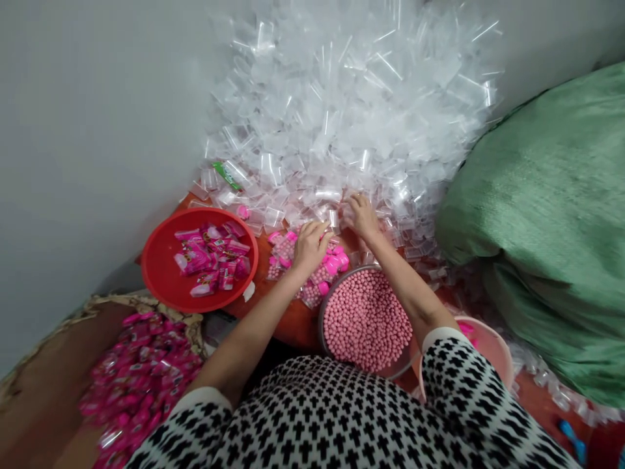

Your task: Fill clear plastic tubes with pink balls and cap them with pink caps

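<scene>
Arms (258,326) outstretched, left hand (309,247) over bead-filled containers (283,247), right hand (362,216) at clear containers (322,130), hands' grip unclear

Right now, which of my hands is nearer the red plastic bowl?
Left. Your left hand is right of the red plastic bowl; your right hand is farther right, by the clear plastic containers.

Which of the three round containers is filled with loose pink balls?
The grey-rimmed bowl, between the other two. The red basin holds pink packets; the pale pink tub, partly behind the right sleeve, shows only bright pink pieces.
</scene>
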Motion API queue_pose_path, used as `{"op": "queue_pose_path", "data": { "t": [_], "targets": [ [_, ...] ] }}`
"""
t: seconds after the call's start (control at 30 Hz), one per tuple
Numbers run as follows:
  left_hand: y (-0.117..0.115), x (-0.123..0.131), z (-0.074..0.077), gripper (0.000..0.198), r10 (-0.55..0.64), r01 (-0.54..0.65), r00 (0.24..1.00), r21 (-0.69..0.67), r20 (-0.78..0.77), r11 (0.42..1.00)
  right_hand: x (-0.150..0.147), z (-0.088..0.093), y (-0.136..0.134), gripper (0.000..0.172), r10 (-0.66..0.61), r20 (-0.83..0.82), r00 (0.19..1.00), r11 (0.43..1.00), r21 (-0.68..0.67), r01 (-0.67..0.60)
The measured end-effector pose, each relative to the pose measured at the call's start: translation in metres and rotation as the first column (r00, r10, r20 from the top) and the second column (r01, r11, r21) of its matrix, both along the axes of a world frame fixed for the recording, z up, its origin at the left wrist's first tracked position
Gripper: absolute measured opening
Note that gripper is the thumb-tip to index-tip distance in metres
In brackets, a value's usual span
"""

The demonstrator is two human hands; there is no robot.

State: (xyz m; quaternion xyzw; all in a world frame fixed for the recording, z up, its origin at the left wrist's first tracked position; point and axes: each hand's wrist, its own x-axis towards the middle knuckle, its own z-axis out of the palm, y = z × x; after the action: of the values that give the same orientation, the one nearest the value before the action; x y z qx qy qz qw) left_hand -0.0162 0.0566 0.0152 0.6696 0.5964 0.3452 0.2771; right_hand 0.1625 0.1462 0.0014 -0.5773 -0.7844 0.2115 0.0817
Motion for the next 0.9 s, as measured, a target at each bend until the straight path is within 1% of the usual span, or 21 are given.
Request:
{"op": "queue_pose_path", "data": {
  "t": [0.07, 0.1, 0.13, 0.2, 0.23, 0.3, 0.33, 0.37, 0.4, 0.47, 0.53, 0.6, 0.67, 0.7, 0.73, 0.77, 0.8, 0.83, 0.87, 0.9],
  "targets": [
    [-0.004, 0.000, 0.002, 0.029, 0.003, -0.003, 1.000, -0.013, 0.020, 1.000, 0.011, 0.003, -0.002, 0.051, -0.067, -0.179, 0.982, 0.998, 0.002, 0.068],
    [-0.006, 0.000, 0.004, 0.028, 0.010, -0.009, 0.999, -0.016, 0.035, 1.000, 0.017, 0.007, -0.004, 0.050, -0.114, -0.286, 0.952, 0.993, -0.004, 0.117],
    [-0.009, 0.001, 0.006, 0.028, 0.017, -0.016, 0.998, -0.015, 0.053, 1.000, 0.023, 0.012, -0.007, 0.049, -0.161, -0.396, 0.904, 0.986, -0.020, 0.167],
    [-0.015, 0.004, 0.014, 0.029, 0.030, -0.029, 0.994, -0.010, 0.102, 1.000, 0.037, 0.030, -0.020, 0.047, -0.246, -0.593, 0.767, 0.967, -0.100, 0.233],
    [-0.018, 0.007, 0.019, 0.031, 0.030, -0.029, 0.991, -0.007, 0.132, 1.000, 0.044, 0.041, -0.030, 0.048, -0.285, -0.664, 0.691, 0.958, -0.167, 0.235],
    [-0.023, 0.015, 0.032, 0.037, -0.005, 0.008, 0.977, -0.011, 0.212, 1.000, 0.057, 0.064, -0.055, 0.049, -0.366, -0.738, 0.567, 0.929, -0.328, 0.174],
    [-0.025, 0.020, 0.039, 0.042, -0.048, 0.056, 0.961, -0.021, 0.272, 0.998, 0.062, 0.076, -0.069, 0.050, -0.404, -0.747, 0.528, 0.907, -0.402, 0.126],
    [-0.027, 0.026, 0.046, 0.048, -0.103, 0.125, 0.933, -0.040, 0.344, 0.991, 0.068, 0.088, -0.084, 0.050, -0.431, -0.747, 0.507, 0.885, -0.459, 0.075],
    [-0.028, 0.032, 0.052, 0.053, -0.159, 0.208, 0.893, -0.071, 0.422, 0.976, 0.072, 0.098, -0.098, 0.051, -0.442, -0.742, 0.504, 0.867, -0.497, 0.027],
    [-0.033, 0.047, 0.063, 0.056, -0.237, 0.380, 0.801, -0.160, 0.550, 0.911, 0.080, 0.116, -0.124, 0.052, -0.420, -0.730, 0.539, 0.847, -0.528, -0.055],
    [-0.040, 0.061, 0.070, 0.056, -0.284, 0.519, 0.742, -0.252, 0.608, 0.817, 0.085, 0.128, -0.147, 0.056, -0.367, -0.717, 0.592, 0.838, -0.531, -0.124],
    [-0.052, 0.075, 0.073, 0.056, -0.325, 0.623, 0.697, -0.316, 0.639, 0.715, 0.091, 0.135, -0.166, 0.061, -0.332, -0.712, 0.619, 0.835, -0.528, -0.158],
    [-0.067, 0.086, 0.072, 0.056, -0.329, 0.696, 0.651, -0.363, 0.685, 0.620, 0.096, 0.134, -0.183, 0.066, -0.362, -0.719, 0.593, 0.842, -0.525, -0.123],
    [-0.076, 0.091, 0.070, 0.056, -0.311, 0.713, 0.637, -0.386, 0.705, 0.585, 0.099, 0.132, -0.192, 0.067, -0.403, -0.726, 0.557, 0.844, -0.530, -0.081],
    [-0.084, 0.095, 0.068, 0.054, -0.283, 0.713, 0.636, -0.408, 0.718, 0.570, 0.101, 0.128, -0.201, 0.066, -0.452, -0.732, 0.510, 0.839, -0.543, -0.035],
    [-0.093, 0.098, 0.065, 0.052, -0.249, 0.697, 0.646, -0.425, 0.722, 0.577, 0.103, 0.124, -0.210, 0.063, -0.499, -0.735, 0.458, 0.830, -0.557, 0.010],
    [-0.101, 0.100, 0.063, 0.049, -0.213, 0.664, 0.664, -0.434, 0.717, 0.609, 0.104, 0.120, -0.218, 0.059, -0.538, -0.735, 0.412, 0.818, -0.573, 0.046],
    [-0.108, 0.102, 0.061, 0.045, -0.182, 0.617, 0.687, -0.433, 0.703, 0.657, 0.105, 0.116, -0.226, 0.055, -0.565, -0.732, 0.381, 0.807, -0.587, 0.070],
    [-0.114, 0.104, 0.060, 0.040, -0.165, 0.560, 0.718, -0.422, 0.676, 0.713, 0.105, 0.114, -0.232, 0.052, -0.580, -0.726, 0.370, 0.799, -0.596, 0.083],
    [-0.119, 0.105, 0.059, 0.035, -0.166, 0.501, 0.758, -0.399, 0.631, 0.768, 0.106, 0.112, -0.238, 0.050, -0.585, -0.718, 0.378, 0.795, -0.600, 0.091]
  ]
}}
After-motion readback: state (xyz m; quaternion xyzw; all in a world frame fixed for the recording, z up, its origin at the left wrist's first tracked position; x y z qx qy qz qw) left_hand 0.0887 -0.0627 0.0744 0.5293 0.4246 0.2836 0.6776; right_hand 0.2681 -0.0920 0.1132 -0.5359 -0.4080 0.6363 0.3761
